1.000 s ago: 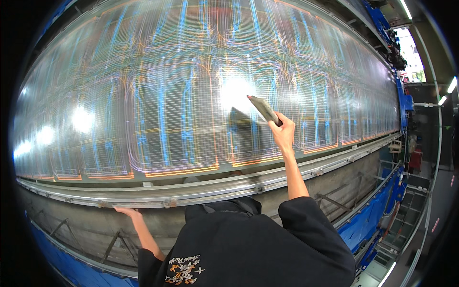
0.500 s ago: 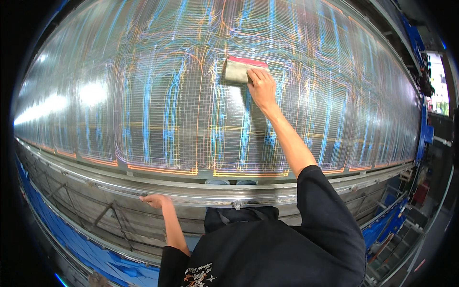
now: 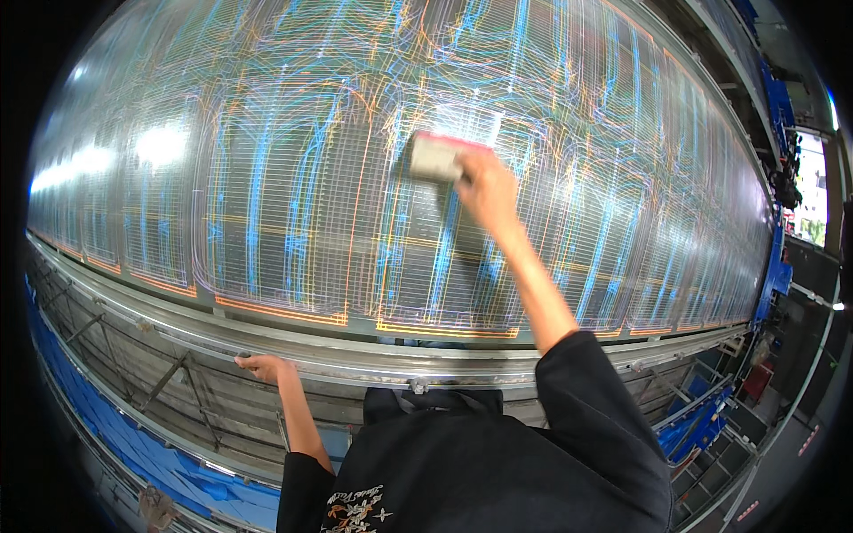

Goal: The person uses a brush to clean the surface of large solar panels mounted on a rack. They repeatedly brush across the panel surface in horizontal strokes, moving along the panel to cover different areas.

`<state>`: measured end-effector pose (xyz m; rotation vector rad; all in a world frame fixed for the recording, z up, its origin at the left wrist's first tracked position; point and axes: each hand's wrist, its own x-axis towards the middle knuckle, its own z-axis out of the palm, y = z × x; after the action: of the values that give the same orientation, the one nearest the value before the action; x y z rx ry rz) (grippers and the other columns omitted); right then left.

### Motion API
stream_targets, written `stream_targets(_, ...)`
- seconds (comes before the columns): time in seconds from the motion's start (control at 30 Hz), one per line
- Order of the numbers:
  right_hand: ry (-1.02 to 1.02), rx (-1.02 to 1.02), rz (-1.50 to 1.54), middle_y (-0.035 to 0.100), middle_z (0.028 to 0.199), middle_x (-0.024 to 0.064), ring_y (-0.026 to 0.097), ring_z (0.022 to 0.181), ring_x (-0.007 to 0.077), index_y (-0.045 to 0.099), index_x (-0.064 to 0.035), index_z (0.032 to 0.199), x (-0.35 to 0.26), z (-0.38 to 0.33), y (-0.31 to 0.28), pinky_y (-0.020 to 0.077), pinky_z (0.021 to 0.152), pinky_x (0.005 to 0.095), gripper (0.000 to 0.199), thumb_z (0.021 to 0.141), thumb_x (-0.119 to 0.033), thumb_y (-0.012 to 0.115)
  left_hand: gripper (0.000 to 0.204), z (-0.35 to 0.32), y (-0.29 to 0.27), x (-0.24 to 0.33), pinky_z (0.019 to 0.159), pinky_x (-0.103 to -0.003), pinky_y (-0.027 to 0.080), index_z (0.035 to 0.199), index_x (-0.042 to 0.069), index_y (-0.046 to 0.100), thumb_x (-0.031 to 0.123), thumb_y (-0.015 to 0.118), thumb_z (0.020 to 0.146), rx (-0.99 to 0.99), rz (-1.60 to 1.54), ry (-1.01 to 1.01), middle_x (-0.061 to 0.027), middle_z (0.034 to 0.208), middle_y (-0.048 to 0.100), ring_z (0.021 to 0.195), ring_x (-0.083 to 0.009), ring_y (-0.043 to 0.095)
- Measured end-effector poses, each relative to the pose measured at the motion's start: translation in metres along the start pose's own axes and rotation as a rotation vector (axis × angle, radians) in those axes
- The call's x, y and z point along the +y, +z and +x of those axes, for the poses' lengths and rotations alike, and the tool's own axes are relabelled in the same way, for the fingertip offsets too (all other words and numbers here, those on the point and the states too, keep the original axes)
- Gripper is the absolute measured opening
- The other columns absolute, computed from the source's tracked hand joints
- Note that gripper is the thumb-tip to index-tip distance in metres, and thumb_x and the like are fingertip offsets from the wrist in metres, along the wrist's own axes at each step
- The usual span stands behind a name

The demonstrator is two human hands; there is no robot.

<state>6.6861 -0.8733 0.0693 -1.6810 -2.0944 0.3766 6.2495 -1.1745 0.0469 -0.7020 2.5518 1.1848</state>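
My right hand, slightly blurred, grips the right part of a wide, pale squeegee with a red strip along its far edge. The squeegee rests against a large glossy panel covered in thin blue, orange, yellow and violet lines. Its left part sticks out past my fingers. My left hand is down at the left beside the metal rail on the panel's near side. Its fingers are curled round a small dark thing that I cannot make out.
Below the rail run thin metal struts and blue sheeting. A bolt-like fitting sits on the rail in front of my body. At the far right are blue metal parts, and a bright opening. Glare whitens the panel's left side.
My right hand has drawn the squeegee nearer to me across the panel. The whole view has shifted slightly. My left hand stays by the rail.
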Motion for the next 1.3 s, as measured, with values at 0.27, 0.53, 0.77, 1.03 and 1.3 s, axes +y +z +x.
stream_targets(0.27, 0.124, -0.178, 0.013, 0.079, 0.097, 0.0124, 0.075, 0.085, 0.0289, 0.083, -0.0117, 0.111, -0.010, 0.008, -0.053, 0.0604, 0.076, 0.0421, 0.029, 0.082, -0.013, 0.078, 0.102, 0.018, 0.001, -0.010, 0.120, -0.071, 0.042, 0.171, 0.016, 0.026, 0.087, 0.019, 0.099, 0.060, 0.183, 0.012, -0.0227, 0.173, 0.029, 0.154, -0.0533, 0.033)
stream_targets(0.53, -0.035, 0.137, -0.059, 0.073, 0.101, 0.0098, 0.069, 0.097, 0.0314, 0.072, -0.0091, 0.100, 0.031, 0.006, 0.008, 0.0573, 0.077, 0.0446, 0.024, 0.077, -0.005, 0.078, 0.107, 0.021, 0.006, -0.008, 0.123, -0.072, 0.039, 0.170, 0.012, 0.028, 0.089, 0.017, 0.097, 0.072, 0.217, 0.018, -0.0276, 0.172, 0.027, 0.156, -0.0531, 0.030)
stream_targets(0.77, -0.101, 0.027, 0.048, 0.078, 0.096, 0.0082, 0.074, 0.083, 0.0248, 0.080, -0.0095, 0.112, -0.012, -0.059, -0.020, 0.0605, 0.071, 0.0388, 0.036, 0.076, -0.008, 0.083, 0.110, 0.011, 0.006, -0.006, 0.124, -0.063, 0.042, 0.168, 0.007, 0.033, 0.090, 0.020, 0.096, 0.108, 0.175, 0.012, -0.0306, 0.169, 0.032, 0.155, -0.0517, 0.033)
stream_targets(1.03, 0.222, -0.045, -0.040, 0.077, 0.086, 0.0128, 0.075, 0.080, 0.0335, 0.081, -0.0099, 0.108, 0.072, 0.090, -0.061, 0.0577, 0.074, 0.0455, 0.029, 0.080, -0.009, 0.076, 0.109, -0.011, 0.011, 0.010, 0.128, -0.055, 0.041, 0.167, 0.007, 0.037, 0.090, 0.025, 0.096, 0.087, 0.152, -0.059, -0.0309, 0.169, 0.031, 0.155, -0.0496, 0.034)
stream_targets(1.3, -0.005, -0.116, 0.046, 0.079, 0.104, 0.0125, 0.075, 0.091, 0.0299, 0.078, -0.0083, 0.112, -0.003, -0.087, -0.037, 0.0620, 0.076, 0.0428, 0.037, 0.075, -0.002, 0.082, 0.097, 0.024, 0.008, -0.013, 0.131, -0.059, 0.032, 0.170, 0.018, 0.033, 0.084, 0.036, 0.099, 0.157, 0.001, 0.029, -0.0240, 0.175, 0.023, 0.159, -0.0469, 0.029)
